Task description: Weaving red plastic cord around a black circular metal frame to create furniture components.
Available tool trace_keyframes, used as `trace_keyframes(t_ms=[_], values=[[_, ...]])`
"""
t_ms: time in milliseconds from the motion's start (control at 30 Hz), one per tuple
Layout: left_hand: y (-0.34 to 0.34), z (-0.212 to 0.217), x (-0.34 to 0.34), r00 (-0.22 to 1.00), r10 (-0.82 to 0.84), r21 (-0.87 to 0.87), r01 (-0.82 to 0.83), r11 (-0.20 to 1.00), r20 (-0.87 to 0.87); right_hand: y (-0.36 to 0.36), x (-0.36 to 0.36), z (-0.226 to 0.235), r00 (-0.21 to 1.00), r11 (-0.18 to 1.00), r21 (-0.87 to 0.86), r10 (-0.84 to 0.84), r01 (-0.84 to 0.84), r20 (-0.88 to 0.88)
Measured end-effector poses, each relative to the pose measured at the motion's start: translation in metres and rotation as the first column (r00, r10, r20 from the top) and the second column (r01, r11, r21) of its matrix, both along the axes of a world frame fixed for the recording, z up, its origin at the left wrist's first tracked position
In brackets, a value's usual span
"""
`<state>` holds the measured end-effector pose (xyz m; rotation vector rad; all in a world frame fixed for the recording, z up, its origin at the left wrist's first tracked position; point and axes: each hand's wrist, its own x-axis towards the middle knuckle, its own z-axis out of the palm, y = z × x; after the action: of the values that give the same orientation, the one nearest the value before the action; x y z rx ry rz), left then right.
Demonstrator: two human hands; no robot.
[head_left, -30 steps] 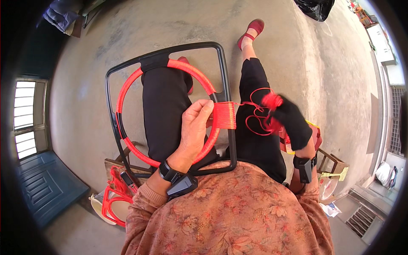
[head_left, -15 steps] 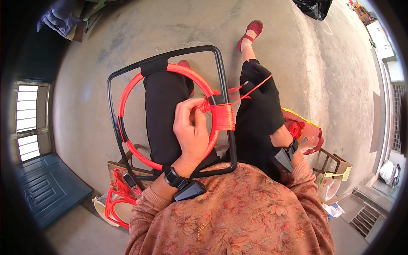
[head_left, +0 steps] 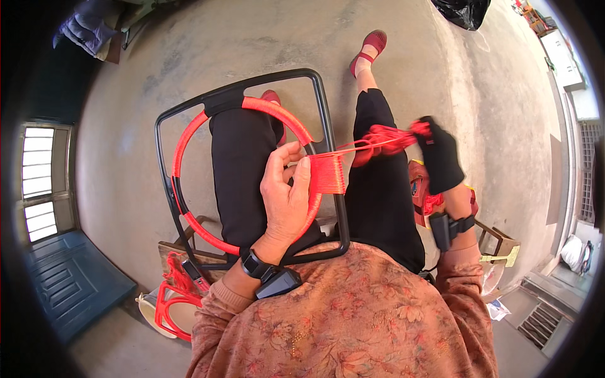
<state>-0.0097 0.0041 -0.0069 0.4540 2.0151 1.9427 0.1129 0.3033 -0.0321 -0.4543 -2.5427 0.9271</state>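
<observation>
A black metal frame (head_left: 321,101) with an inner ring (head_left: 178,148) lies across my lap, much of the ring wound in red-orange cord. On its right side a broad band of tight cord turns (head_left: 329,174) joins ring and frame bar. My left hand (head_left: 285,195) is at that band's left edge, thumb and curled fingers apart, with nothing visible between them. In a black glove, my right hand (head_left: 441,157) is out to the right, closed on a bundle of red cord (head_left: 387,138). A strand runs taut from the band to the bundle. Motion blurs the gloved fingers.
A red bag (head_left: 417,179) holding more red cord stands beyond my right knee. Low at the left are a red frame piece (head_left: 167,309) and a phone-like device (head_left: 195,272) on a wooden seat. A black plastic bag (head_left: 463,12) lies far right on the concrete floor.
My right hand has swung up and outward from beside the red bag, drawing the cord bundle to the right. My left fingers have let go of the small cord coil they pinched.
</observation>
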Motion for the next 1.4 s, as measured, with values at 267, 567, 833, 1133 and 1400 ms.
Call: trace_keyframes(t_ms=[267,567,833,1133,1400], values=[[0.001,-0.002,-0.001,0.967,-0.057,0.052,0.045,0.998,0.249,0.132,0.078,-0.027,0.549,0.308,-0.906,-0.829,0.291,-0.105],[0.001,-0.006,-0.003,0.861,-0.175,0.281,0.039,0.959,0.478,-0.038,-0.008,-0.021,0.988,0.491,-0.871,0.132,0.008,0.084],[-0.001,-0.005,-0.007,0.830,-0.140,0.263,-0.009,0.965,0.540,-0.071,-0.020,0.004,0.910,0.480,-0.873,0.317,0.087,0.266],[0.004,0.003,-0.004,0.682,-0.441,0.399,0.232,0.887,0.584,-0.071,-0.026,0.003,0.903,-0.284,-0.903,-0.380,-0.322,-0.203],[0.002,0.005,-0.004,0.649,-0.506,0.456,0.264,0.850,0.568,-0.063,-0.031,-0.016,0.987,-0.341,-0.929,-0.116,-0.144,-0.110]])
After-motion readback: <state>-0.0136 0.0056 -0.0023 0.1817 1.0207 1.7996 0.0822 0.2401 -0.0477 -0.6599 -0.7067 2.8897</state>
